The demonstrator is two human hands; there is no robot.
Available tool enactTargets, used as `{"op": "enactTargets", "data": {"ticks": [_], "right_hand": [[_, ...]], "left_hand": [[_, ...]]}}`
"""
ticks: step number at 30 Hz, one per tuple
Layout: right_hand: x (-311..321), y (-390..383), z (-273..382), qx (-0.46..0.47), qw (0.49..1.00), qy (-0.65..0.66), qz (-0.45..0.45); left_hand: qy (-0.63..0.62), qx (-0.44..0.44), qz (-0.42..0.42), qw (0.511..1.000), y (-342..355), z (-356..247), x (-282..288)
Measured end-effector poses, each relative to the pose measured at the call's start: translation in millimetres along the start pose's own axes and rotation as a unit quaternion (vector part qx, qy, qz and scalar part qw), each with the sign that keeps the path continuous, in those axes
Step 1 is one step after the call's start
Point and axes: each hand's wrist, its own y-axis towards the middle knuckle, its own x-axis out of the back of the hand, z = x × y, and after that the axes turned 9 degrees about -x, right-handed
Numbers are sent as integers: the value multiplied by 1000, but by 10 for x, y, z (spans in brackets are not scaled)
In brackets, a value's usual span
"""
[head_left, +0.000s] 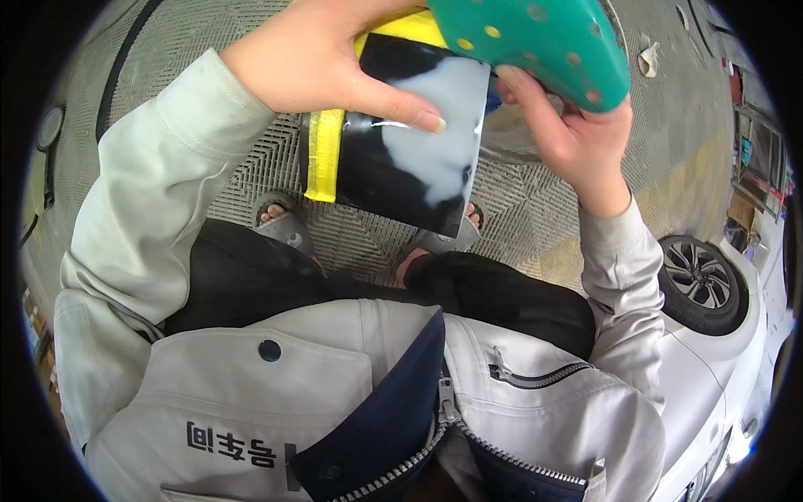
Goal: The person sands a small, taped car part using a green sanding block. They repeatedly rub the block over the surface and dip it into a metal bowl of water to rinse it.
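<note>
My left hand (335, 71) grips a black curved panel (385, 176), its thumb lying across the face, which has pale grey-white patches (439, 167). Yellow tape (323, 159) runs along the panel's left edge and its top. My right hand (577, 146) holds a green pad dotted with round holes (535, 42) at the panel's upper right corner; its thumb is bent under the pad, and its other fingers are mostly hidden. The pad overlaps the upper part of the panel.
My sandalled feet (288, 226) stand on grated flooring (234, 33) beneath the panel. A white car with a dark-spoked wheel (703, 280) is close on the right. A small pale scrap (648, 58) lies on the floor, and cluttered shelving (753, 167) stands at the far right.
</note>
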Motion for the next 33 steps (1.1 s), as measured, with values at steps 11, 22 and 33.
{"op": "enactTargets", "data": {"ticks": [11,22,33], "right_hand": [[-38,-71,-24,-41,996,73,-33],[-25,-58,-59,-61,995,81,-26],[-83,18,-21,-47,994,98,-26]], "left_hand": [[9,0,-6,1000,-44,68,-43],[-7,-3,7,1000,-21,35,-13],[18,-4,-7,1000,-43,37,-34]]}}
